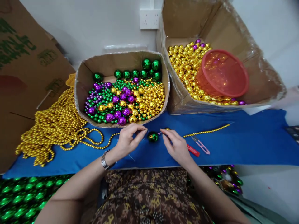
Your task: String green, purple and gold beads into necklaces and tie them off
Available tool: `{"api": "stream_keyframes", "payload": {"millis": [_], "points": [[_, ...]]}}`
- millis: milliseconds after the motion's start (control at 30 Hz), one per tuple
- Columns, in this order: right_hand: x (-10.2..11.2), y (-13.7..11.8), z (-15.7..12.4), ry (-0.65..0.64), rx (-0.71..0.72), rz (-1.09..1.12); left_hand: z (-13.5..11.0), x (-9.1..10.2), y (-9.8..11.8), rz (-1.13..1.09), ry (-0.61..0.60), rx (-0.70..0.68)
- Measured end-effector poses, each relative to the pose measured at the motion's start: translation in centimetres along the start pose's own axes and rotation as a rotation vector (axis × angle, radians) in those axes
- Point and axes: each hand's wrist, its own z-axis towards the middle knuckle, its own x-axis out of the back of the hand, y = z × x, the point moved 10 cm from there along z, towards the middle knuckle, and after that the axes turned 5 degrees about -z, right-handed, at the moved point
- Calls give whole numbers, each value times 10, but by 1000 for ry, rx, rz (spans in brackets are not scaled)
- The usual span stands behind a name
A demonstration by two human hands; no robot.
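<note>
Close to the table's front, a large shiny green bead hangs or rests between my two hands; a small purple bead is right beside it. My left hand pinches a thin pale thread, with fingertips just left of the green bead. Part of that thread curls on the blue cloth below. My right hand is closed in a pinch at the purple bead's right side, apparently on the same thread. A gold bead shows behind the right fingertips. A gold bead strand stretches rightward from behind this hand.
Pink thread snips and a red tool lie right of my right hand. A cardboard box of mixed beads stands ahead. Another box holds gold beads and a red basket. Gold bead strands are heaped left.
</note>
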Motion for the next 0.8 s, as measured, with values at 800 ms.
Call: {"api": "stream_keyframes", "payload": {"millis": [800], "points": [[-4, -30, 12, -64, -143, 453, -50, -119, -57, 187, -293, 161]]}}
